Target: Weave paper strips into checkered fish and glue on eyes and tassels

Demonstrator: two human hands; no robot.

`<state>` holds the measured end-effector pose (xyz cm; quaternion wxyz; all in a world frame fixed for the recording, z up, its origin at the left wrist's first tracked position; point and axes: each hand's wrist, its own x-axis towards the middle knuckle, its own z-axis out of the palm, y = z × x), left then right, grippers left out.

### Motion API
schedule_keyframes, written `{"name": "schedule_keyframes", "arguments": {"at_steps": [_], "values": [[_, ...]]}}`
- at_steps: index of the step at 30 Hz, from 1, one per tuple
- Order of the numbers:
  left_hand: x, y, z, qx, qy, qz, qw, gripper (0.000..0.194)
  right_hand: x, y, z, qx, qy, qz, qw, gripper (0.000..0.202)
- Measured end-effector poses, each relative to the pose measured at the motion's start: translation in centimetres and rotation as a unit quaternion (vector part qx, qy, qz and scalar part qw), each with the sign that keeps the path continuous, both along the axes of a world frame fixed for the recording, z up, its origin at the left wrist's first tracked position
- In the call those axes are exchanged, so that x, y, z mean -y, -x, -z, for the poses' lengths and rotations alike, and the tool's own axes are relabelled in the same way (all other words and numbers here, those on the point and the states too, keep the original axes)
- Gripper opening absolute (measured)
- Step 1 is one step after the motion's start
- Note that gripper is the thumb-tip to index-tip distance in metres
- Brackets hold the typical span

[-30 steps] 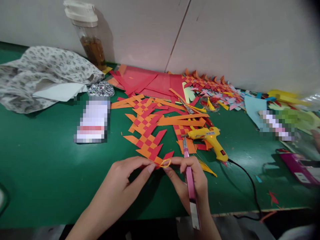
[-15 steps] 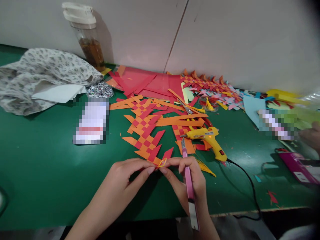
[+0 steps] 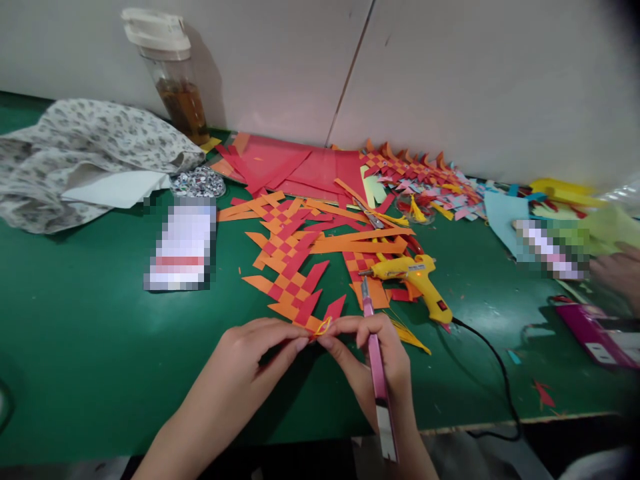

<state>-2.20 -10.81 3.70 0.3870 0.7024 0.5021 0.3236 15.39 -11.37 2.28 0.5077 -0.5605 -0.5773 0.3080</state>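
Note:
A woven strip of red and orange paper [image 3: 290,287] lies on the table, its pointed side tabs sticking out. At its near end, my left hand [image 3: 260,360] is closed in a pinch of thumb and forefinger. Opposite it, my right hand [image 3: 385,353] pinches beside a small loop of yellow cord [image 3: 324,327], and fingertips hide exactly how the cord meets the paper. A pink utility knife [image 3: 377,367] is tucked between the fingers of my right hand, metal tip pointing away. Just beyond that hand is a yellow tassel [image 3: 411,337].
A yellow glue gun [image 3: 415,270] with a black cord lies right of the strip. Scissors [image 3: 370,215] and loose paper strips are behind it. Phone [image 3: 183,243], bottle [image 3: 183,100] and cloth [image 3: 100,143] stand left. Another person's hand [image 3: 617,273] is at far right.
The yellow loop between my fingertips looks slightly flatter. My hands have barely moved. The other person's hand at the right has shifted slightly left.

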Motion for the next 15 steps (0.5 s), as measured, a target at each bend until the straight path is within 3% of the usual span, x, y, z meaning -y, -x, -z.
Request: {"name": "schedule_keyframes", "arguments": {"at_steps": [10,15], "values": [[0.1,-0.17,0.54,-0.034,-0.132,-0.003,0.991,0.012,-0.09,0.0,0.44,0.003,-0.03,0.007,1.0,0.036],[0.06,-0.1,0.56,-0.042,-0.155,0.009,0.987,0.013,-0.1,-0.04,0.4,0.017,-0.037,0.003,0.999,0.035]]}}
